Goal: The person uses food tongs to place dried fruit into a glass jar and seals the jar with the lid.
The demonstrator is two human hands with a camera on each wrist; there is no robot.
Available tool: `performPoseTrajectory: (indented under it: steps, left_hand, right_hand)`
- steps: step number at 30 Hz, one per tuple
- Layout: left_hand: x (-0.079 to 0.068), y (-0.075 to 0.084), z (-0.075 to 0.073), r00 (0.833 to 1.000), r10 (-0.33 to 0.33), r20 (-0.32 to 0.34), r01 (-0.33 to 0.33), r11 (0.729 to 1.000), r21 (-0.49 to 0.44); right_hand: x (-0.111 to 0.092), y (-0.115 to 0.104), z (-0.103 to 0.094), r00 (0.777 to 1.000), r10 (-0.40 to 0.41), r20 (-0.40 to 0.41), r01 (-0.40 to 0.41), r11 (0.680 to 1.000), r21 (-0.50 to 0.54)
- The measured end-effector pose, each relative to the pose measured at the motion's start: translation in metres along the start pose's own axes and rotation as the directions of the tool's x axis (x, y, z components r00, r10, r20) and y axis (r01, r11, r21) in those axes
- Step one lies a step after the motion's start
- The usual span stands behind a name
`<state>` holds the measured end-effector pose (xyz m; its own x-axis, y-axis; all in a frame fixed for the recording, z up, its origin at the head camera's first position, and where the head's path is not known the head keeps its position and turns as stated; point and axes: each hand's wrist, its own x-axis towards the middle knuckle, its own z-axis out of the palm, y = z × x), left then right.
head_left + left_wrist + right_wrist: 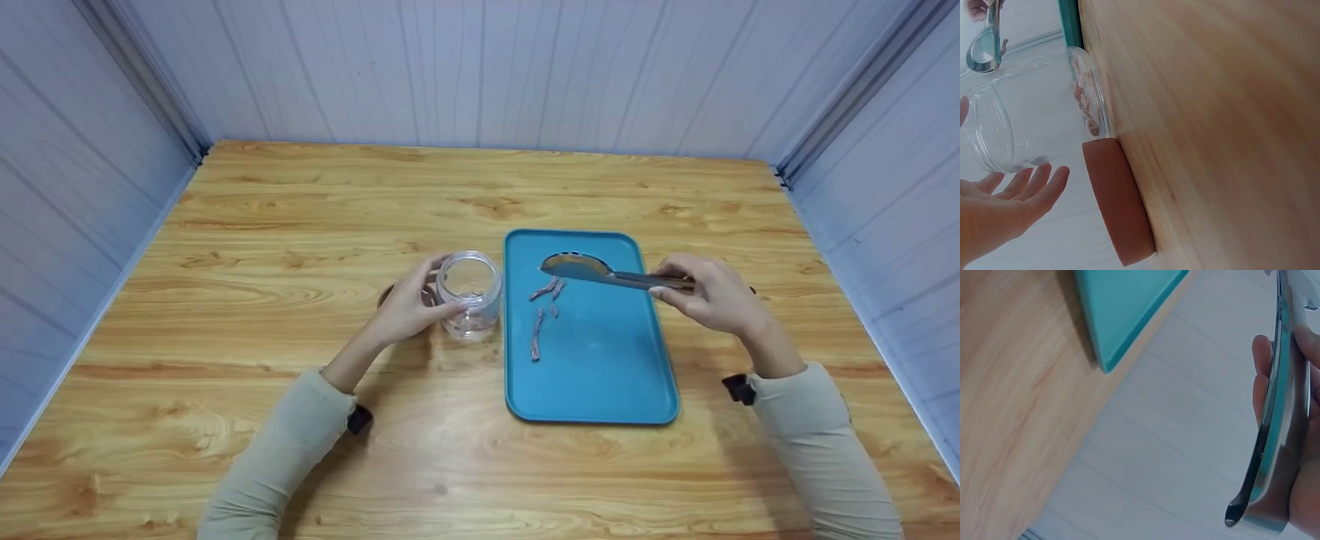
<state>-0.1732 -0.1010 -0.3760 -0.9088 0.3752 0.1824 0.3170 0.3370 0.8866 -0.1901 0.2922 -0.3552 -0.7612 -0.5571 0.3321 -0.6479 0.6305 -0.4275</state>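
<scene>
My left hand point(409, 307) holds a clear jar point(489, 319) near its rim, thumb on the near side and fingers on the far side. The jar stands upright, open at the top, with reddish-brown strips point(1085, 98) at its bottom. My right hand point(709, 292) grips metal tongs point(577, 266) by the handle, their wide heads above the blue tray point(600, 375). Several dried-meat-like strips point(537, 335) lie on the tray's left part. In the left wrist view, a small dark strip point(1004, 46) shows right at the tongs' heads.
A reddish-brown, round, lid-like piece point(1120, 202) lies on the table beside the jar, mostly hidden by the left hand in the head view. The tray stands just right of the jar on the wooden table point(337, 202). White panels point(480, 75) enclose the back and sides.
</scene>
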Motion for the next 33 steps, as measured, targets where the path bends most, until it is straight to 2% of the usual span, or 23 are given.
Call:
performPoseTrajectory:
  steps: [20,33]
  left_hand:
    - [0.0,0.003,-0.001,1.0,-0.001,0.006,0.001,1.0,0.003]
    - [0.0,0.003,-0.001,1.0,-0.006,0.001,0.006,1.0,0.006]
  right_hand:
    - [0.035,-0.028,0.006,0.988,-0.151,-0.043,0.152,0.988,0.014]
    - [0.056,-0.041,0.023,0.974,-0.222,-0.038,0.224,0.973,0.058]
